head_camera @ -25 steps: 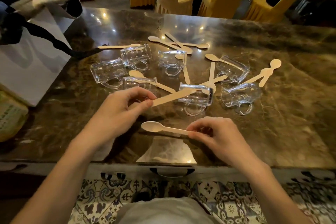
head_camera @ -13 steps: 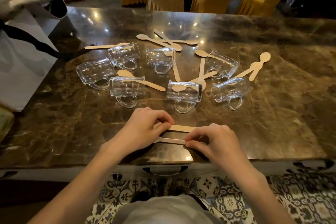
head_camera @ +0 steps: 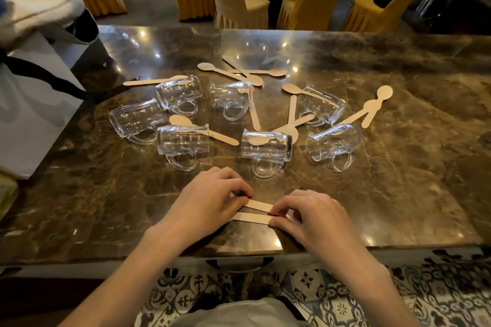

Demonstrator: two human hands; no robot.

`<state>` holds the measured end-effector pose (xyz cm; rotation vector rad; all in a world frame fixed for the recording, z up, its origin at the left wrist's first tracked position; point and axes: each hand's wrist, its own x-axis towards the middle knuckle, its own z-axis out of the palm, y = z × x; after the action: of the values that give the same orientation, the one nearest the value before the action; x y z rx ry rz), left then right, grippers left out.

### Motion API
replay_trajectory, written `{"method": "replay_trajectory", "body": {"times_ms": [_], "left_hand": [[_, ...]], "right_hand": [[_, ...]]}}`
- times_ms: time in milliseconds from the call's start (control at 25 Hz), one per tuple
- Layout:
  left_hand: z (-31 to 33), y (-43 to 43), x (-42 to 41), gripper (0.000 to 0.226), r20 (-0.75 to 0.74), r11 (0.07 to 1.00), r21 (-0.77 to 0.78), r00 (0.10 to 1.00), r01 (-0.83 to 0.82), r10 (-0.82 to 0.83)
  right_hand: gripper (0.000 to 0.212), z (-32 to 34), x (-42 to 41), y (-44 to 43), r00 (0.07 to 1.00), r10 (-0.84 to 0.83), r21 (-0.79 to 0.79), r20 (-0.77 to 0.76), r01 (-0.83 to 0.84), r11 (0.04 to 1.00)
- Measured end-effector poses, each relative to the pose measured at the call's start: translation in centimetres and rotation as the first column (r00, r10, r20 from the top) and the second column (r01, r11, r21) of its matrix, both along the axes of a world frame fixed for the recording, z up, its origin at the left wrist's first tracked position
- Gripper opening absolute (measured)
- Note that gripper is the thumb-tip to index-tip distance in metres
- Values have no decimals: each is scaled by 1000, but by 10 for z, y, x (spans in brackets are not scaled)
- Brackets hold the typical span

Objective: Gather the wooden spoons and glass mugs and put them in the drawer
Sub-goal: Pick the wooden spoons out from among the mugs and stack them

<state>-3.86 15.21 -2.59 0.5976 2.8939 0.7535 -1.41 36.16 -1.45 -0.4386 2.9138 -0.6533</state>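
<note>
The bowls of the two wooden spoons (head_camera: 252, 218) are hidden under the curled fingers of the left hand (head_camera: 210, 200), and their other ends are covered by the pinching fingertips of the right hand (head_camera: 313, 218). Only the flat handles are seen between the two hands, laid side by side close to the near edge of the table (head_camera: 106, 207). Below that edge only a dark drawer handle (head_camera: 240, 264) is made out, while the glass mugs (head_camera: 265, 146), laid on their sides, and the other spoons (head_camera: 206, 66) are scattered farther off, apart from both hands.
</note>
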Motion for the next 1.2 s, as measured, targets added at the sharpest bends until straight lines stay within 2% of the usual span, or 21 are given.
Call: {"method": "replay_trajectory", "body": {"times_ms": [120,280,480,680,880,1000,1200], "left_hand": [[12,-4,-9,18,-12,998,51,999,-38,39],[32,-11,-32,15,-139,998,20,988,-57,59],[42,-15,-75,16,-215,978,-126,967,-166,137],[58,-36,-134,21,-89,959,-255,990,-128,108],[53,-54,-164,31,99,909,-407,994,88,-52],[46,-55,-170,36,115,865,-471,985,169,-130],[43,-53,-175,36,124,832,-513,977,211,-172]], "right_hand": [[18,11,-8,4,1000,-20,-43,-11,19,999],[30,31,-29,12,998,-48,-69,-48,45,997],[13,48,-74,22,985,-87,-70,-151,77,995],[15,52,-137,27,973,-89,101,-214,113,989],[31,45,-174,23,980,80,337,-182,-14,941],[38,40,-185,17,975,158,405,-156,-83,911],[43,33,-193,12,967,220,485,-129,-131,864]]}}
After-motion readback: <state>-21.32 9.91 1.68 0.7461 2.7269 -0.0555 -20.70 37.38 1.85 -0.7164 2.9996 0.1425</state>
